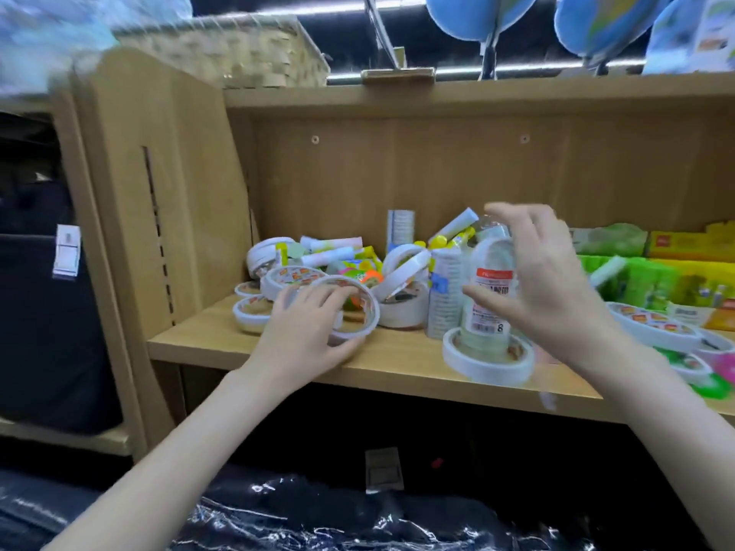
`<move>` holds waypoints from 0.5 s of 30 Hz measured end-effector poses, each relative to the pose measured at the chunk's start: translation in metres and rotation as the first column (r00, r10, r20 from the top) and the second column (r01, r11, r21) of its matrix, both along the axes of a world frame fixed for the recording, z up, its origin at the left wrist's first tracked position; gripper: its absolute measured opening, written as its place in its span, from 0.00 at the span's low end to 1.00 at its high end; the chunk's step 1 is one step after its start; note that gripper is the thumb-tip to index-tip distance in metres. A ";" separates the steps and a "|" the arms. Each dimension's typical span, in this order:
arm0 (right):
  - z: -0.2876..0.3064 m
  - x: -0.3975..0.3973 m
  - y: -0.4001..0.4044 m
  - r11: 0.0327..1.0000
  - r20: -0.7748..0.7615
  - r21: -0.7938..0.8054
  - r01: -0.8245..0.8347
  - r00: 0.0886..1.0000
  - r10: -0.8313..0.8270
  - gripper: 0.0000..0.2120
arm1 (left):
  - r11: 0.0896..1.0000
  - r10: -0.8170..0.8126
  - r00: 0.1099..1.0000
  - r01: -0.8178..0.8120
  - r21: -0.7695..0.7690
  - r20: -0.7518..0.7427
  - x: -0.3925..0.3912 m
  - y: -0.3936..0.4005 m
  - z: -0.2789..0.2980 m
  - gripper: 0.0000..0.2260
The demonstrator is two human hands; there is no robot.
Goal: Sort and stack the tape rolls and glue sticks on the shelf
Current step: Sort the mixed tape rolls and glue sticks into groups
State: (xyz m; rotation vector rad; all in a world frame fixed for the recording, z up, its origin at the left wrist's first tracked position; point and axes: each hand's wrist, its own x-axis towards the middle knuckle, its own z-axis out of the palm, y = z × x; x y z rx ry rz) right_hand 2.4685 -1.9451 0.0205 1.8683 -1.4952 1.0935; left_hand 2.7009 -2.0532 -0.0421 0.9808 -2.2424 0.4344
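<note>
Left hand [306, 328] grips a tape roll [350, 312] — glue sticks [330, 248] (jumbled) behind.

A light tan wooden shelf [222, 344] with faint grain holds round white tape rolls [488, 357] whose labels show small red and orange marks. At 12 o'clock from the rolls, white glue sticks with yellow caps [453, 230] lie heaped. A clear stack of tape rolls with a red-and-white label [491, 296] stands at centre. At 3 o'clock sit bright green and yellow packets [652, 280]. At 6 o'clock lies glossy black plastic wrap [318, 515].
</note>
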 end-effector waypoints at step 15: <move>-0.004 0.121 -0.129 0.735 -0.021 0.623 -0.269 0.933 0.359 0.26 | 0.995 0.066 0.977 -0.080 -0.065 -0.202 0.098 -0.032 0.002 0.21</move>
